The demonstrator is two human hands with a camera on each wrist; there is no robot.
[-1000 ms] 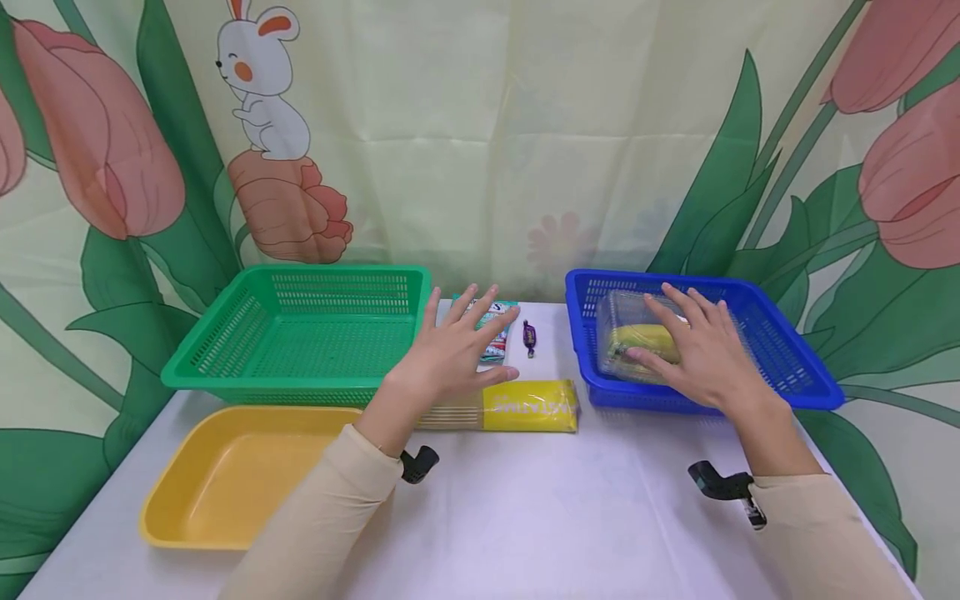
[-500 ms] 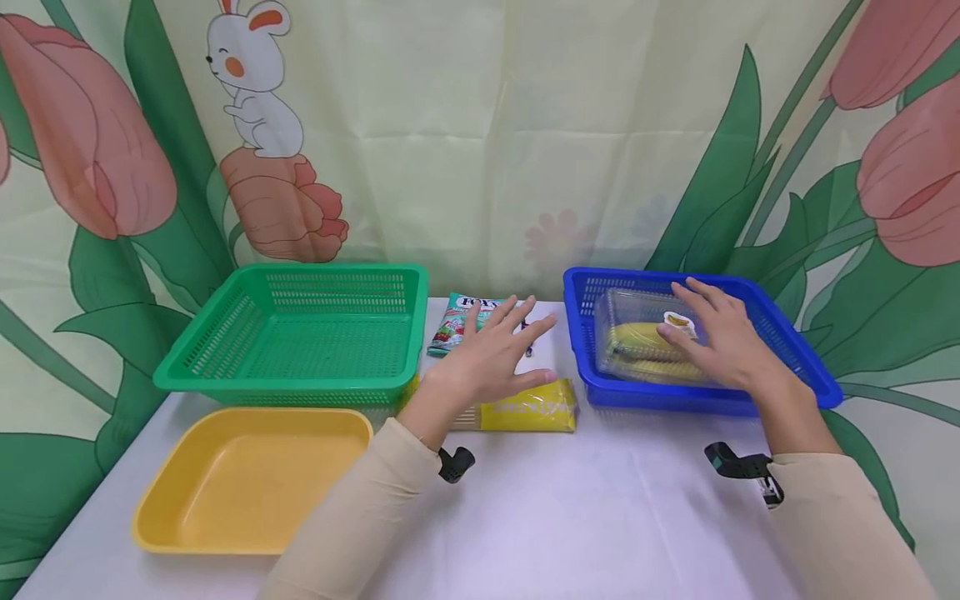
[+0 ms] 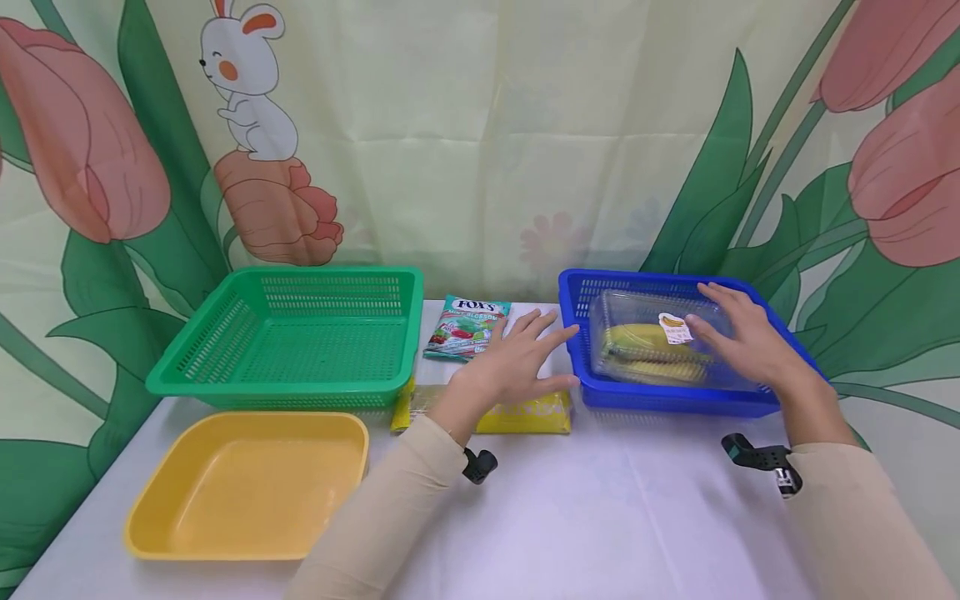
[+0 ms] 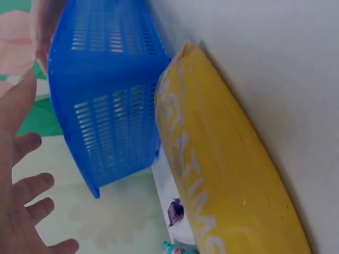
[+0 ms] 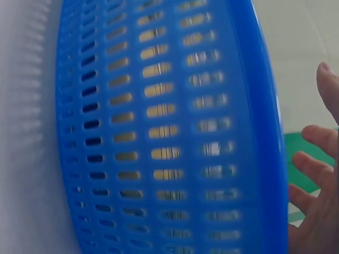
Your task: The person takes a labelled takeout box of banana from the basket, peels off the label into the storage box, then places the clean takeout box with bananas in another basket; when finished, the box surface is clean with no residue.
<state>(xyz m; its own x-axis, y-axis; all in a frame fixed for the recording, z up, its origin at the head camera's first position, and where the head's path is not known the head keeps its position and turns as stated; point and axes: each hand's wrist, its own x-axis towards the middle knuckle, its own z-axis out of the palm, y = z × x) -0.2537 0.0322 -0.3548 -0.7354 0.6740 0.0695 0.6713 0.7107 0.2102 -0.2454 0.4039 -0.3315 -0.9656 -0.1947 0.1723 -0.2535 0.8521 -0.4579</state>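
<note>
My left hand, fingers spread, hovers over the long yellow packet and hides its middle. Its fingertips overlap the space between the Fox's candy bag and the blue basket. In the left wrist view a purple wrapped candy lies beyond the packet. My right hand is held over the right part of the blue basket, fingers extended and holding nothing. Inside that basket a clear plastic box with a white label contains yellow bananas. The right wrist view shows the hand above the basket's rim.
A green basket stands at the back left. In front of it sits a yellow tray. The white-covered table ends at a printed curtain behind the baskets.
My left hand has shifted right across the yellow packet toward the blue basket, uncovering the candy bag. My right hand has drawn right, leaving more of the clear box in sight.
</note>
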